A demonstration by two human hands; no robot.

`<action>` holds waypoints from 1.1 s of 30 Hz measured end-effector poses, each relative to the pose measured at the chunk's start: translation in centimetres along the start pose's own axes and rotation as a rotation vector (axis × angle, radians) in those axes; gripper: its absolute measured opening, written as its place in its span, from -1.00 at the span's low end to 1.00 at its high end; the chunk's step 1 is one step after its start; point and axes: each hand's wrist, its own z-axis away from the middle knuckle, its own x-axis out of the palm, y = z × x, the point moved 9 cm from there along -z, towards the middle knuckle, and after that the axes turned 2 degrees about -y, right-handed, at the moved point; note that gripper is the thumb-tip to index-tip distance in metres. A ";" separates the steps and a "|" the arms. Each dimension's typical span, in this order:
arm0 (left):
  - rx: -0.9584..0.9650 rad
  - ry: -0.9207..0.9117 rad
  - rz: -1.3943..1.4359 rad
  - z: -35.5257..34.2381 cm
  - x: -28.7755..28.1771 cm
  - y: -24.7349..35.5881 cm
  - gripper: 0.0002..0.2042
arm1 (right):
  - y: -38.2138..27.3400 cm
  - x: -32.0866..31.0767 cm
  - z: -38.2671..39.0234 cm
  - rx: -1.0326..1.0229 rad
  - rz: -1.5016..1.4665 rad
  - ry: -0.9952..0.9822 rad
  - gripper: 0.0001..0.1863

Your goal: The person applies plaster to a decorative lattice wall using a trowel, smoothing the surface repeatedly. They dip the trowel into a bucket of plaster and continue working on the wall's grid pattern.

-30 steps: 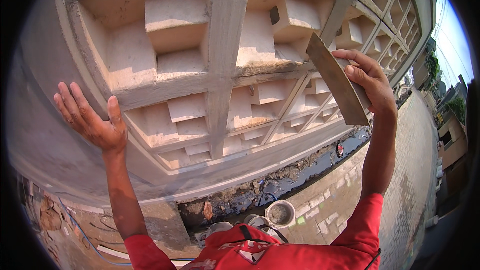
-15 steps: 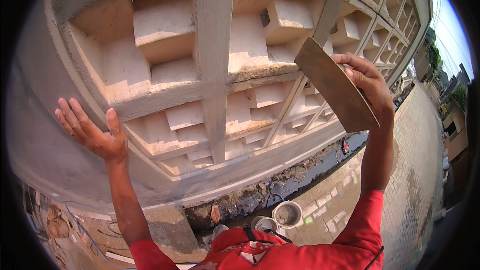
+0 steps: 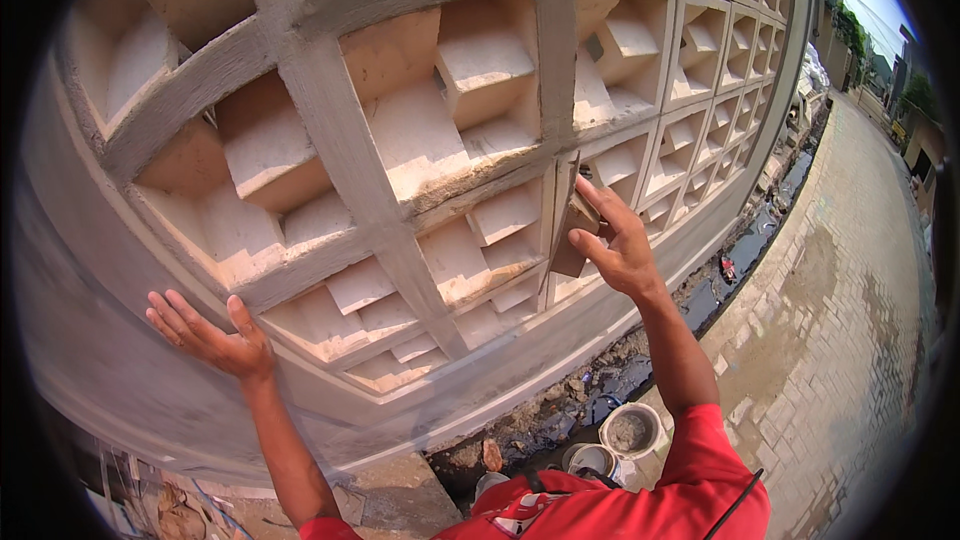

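Flat tool (image 3: 568, 262) partly hidden by right grip (image 3: 622, 248); block wall (image 3: 350, 155) cropped at top.

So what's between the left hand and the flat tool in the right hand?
Head view: pale recessed blocks and grey ribs lie between the left hand and the flat tool the right hand holds.

Red short-sleeved shirt (image 3: 690, 480), black cord (image 3: 735, 505)

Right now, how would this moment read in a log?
left hand: open, near wall | right hand: holding trowel, near lattice | contact: unclear | buckets: near ditch
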 end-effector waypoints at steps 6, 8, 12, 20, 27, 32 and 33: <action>-0.004 0.004 -0.004 0.1 0.1 0.1 -0.31 | -1.9 1.6 -1.9 -0.228 0.375 0.155 -0.29; 0.001 0.002 -0.031 0.1 0.0 0.2 -0.31 | -1.8 2.8 -1.6 -0.210 0.494 0.172 -0.27; -0.032 -0.017 -0.037 0.3 0.4 0.3 -0.32 | 0.6 3.9 1.5 -0.140 0.536 0.103 -0.26; 0.011 0.009 -0.047 -0.1 -0.1 0.4 -0.31 | -2.8 -0.4 -1.2 -0.147 0.501 0.237 -0.22; -0.021 -0.015 -0.052 0.1 0.2 0.2 -0.30 | 0.4 3.1 0.5 -0.122 0.602 0.094 -0.24; -0.002 0.008 -0.048 0.0 -0.1 0.3 -0.30 | -4.5 -0.2 -1.4 -0.195 0.584 0.226 -0.27; 0.001 0.007 -0.048 0.0 -0.2 0.4 -0.30 | -5.8 -0.6 -2.7 -0.209 0.613 0.242 -0.27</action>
